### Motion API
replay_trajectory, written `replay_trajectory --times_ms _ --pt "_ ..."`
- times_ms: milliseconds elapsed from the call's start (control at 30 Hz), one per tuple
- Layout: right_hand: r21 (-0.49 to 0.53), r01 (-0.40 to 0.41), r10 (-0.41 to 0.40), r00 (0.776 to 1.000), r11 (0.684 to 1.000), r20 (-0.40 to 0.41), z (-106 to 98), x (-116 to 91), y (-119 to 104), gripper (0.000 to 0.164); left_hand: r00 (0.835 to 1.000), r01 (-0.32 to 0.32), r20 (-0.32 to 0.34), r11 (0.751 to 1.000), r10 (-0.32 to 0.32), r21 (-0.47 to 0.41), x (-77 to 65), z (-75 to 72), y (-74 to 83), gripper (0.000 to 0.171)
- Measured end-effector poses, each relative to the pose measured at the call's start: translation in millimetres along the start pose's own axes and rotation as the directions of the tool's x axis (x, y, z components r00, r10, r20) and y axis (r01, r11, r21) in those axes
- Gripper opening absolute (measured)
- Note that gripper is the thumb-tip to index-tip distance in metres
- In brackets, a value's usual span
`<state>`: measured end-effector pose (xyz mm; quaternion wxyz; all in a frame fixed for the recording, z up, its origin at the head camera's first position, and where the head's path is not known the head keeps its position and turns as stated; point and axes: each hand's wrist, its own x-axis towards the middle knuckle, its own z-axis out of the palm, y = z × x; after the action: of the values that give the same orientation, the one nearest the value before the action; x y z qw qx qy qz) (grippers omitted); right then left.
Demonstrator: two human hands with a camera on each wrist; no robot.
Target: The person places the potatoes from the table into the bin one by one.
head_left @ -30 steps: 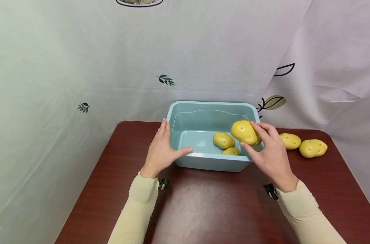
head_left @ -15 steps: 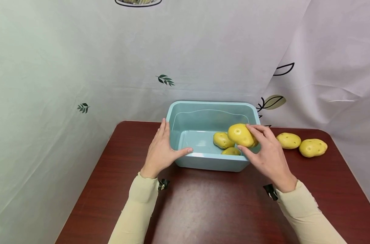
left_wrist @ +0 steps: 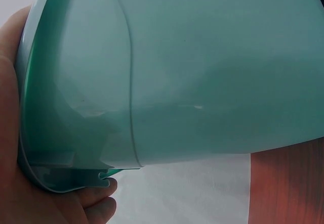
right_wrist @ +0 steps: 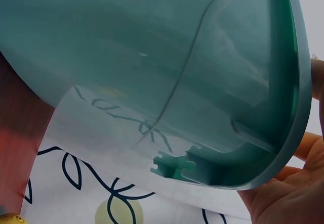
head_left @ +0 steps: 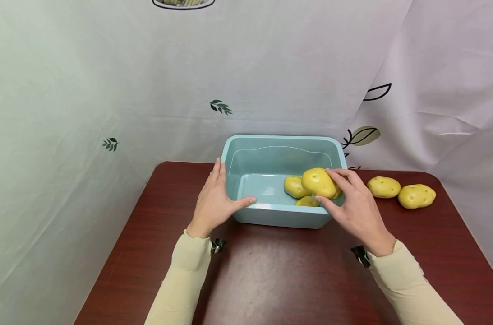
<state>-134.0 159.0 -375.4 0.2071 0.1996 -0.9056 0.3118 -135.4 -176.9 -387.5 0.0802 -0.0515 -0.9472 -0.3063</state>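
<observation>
A light blue plastic bin (head_left: pixel 278 218) stands at the far side of the table. My left hand (head_left: pixel 214 203) holds its near left corner, thumb over the front rim and fingers along the left side. In the left wrist view, fingertips (left_wrist: pixel 100 210) show beyond the rim. With my right hand (head_left: pixel 357 208) I grip a yellow potato (head_left: pixel 317 181) between thumb and fingers, over the bin's right end. Below it, inside the bin, lie one potato (head_left: pixel 293 186) and another potato (head_left: pixel 307 201), both partly hidden.
Two more potatoes lie on the table right of the bin, a nearer-in potato (head_left: pixel 384 187) and an outer potato (head_left: pixel 416 196). The dark red-brown table (head_left: pixel 278 271) ends at a white curtain (head_left: pixel 270 67) printed with leaves, close behind the bin.
My right hand has moved slightly left and down with the potato, which now overlaps the potatoes inside the bin. My left hand and the bin stay put.
</observation>
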Motion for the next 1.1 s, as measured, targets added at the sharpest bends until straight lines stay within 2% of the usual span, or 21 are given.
replay_trajectory --times_ms 467,800,1100 --pt "-0.002 0.001 -0.001 0.998 1.0 0.061 -2.0 -0.9 1.0 0.065 1.0 0.005 0.003 1.0 -0.005 -0.004 -0.5 -0.4 0.8 0.131" --pt "0.004 0.015 -0.015 0.998 1.0 0.055 -1.2 -1.7 3.7 0.058 1.0 0.011 0.008 1.0 -0.011 -0.001 -0.1 -1.5 1.5 0.132" --pt "0.013 0.039 -0.039 0.999 0.999 0.024 -0.7 -2.0 6.1 0.041 1.0 0.012 0.011 1.0 -0.012 -0.004 -0.3 -1.1 1.6 0.131"
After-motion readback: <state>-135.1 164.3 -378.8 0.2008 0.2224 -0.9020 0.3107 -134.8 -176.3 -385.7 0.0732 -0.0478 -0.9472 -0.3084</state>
